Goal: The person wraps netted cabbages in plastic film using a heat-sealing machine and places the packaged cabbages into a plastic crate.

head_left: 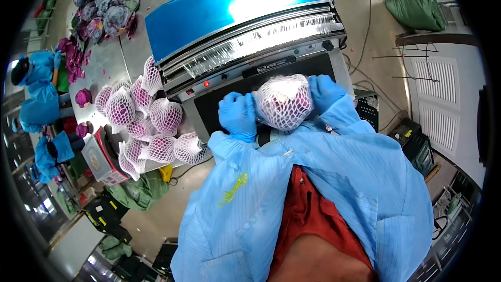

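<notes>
A red cabbage in a white foam net (285,102) is between my two hands, over the dark plate (214,102) of a film-wrapping machine (229,18). Clear film seems to gleam at the cabbage's sides, though it is hard to make out. My left hand (238,116), in a blue glove, is a closed fist close to the cabbage's left side. My right hand (327,92), gloved alike, is closed at its right side with the fingers curled. What lies inside the fists is mostly hidden; it looks like the film's ends.
Several netted cabbages (166,116) are piled on the metal table (112,55) at the left. Loose red cabbages and leaves (107,13) lie farther back. A box (102,159) stands by the table's edge. Co-workers in blue (42,89) are at far left. A green sack (416,8) and cables are on the right.
</notes>
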Tool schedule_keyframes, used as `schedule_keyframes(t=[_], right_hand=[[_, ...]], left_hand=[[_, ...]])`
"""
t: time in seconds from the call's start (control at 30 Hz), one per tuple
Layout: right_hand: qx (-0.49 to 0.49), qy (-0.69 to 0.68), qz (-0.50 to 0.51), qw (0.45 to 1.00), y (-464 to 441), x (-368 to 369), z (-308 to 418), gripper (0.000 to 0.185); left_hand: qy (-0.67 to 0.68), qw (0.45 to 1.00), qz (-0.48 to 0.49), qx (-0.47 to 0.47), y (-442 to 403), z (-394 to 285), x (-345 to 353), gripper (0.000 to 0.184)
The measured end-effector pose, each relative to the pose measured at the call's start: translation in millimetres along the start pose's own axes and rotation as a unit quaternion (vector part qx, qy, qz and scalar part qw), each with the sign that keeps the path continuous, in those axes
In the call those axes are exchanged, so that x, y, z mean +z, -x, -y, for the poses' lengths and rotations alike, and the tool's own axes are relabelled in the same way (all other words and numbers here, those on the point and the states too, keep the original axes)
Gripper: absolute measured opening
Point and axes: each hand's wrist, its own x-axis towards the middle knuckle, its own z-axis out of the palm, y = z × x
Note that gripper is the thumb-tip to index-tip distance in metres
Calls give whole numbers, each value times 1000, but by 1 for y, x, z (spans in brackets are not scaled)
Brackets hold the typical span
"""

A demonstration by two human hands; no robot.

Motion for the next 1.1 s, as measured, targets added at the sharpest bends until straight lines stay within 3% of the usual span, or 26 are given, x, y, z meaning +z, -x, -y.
schedule_keyframes(t=[0.07,0.2,0.27,0.33,0.37,0.4,0.47,0.5,0.53,0.63,0.67,0.8,0.83,0.93,1.0,1.1], right_hand=[[-50,15,-8,999,-12,9,11,22],[-104,6,-36,994,-28,18,18,20],[-120,-8,-49,991,-29,15,20,19],[-134,-24,-61,989,-29,5,17,18],[-143,-32,-68,987,-29,0,15,17],[-151,-43,-76,985,-27,-8,13,17],[-170,-65,-86,980,-20,-31,11,16],[-178,-77,-86,977,-15,-41,13,16],[-181,-91,-78,976,-9,-50,13,16],[-183,-148,-39,971,13,-62,27,24],[-180,-167,-26,969,18,-62,33,30],[-139,-261,-47,954,49,-49,55,27],[-168,-263,-50,949,53,-47,54,26],[-260,-209,-6,943,56,-78,51,26],[-326,-185,-29,927,59,-86,55,25],[-335,-167,31,927,74,-70,67,27]], left_hand=[[-85,992,80,41,-5,-7,13,6],[-77,995,52,28,-5,-11,28,9],[120,991,60,3,1,-6,36,8],[311,949,44,4,-9,-22,32,8],[384,916,96,-68,-11,-34,20,8],[461,857,170,-154,-16,-39,17,8],[580,685,304,-319,-22,-39,11,11],[662,566,381,-309,-26,-32,9,17],[699,405,420,-413,-25,-29,13,26],[637,362,508,-452,-38,-45,-20,44],[662,304,534,-429,-45,-56,-39,51],[627,390,616,-275,-24,-31,-47,68],[599,403,648,-241,-23,-28,-49,72],[582,376,693,-198,-9,-22,-58,79],[542,359,737,-184,-5,-24,-70,78],[481,332,804,-112,3,-28,-71,77]])
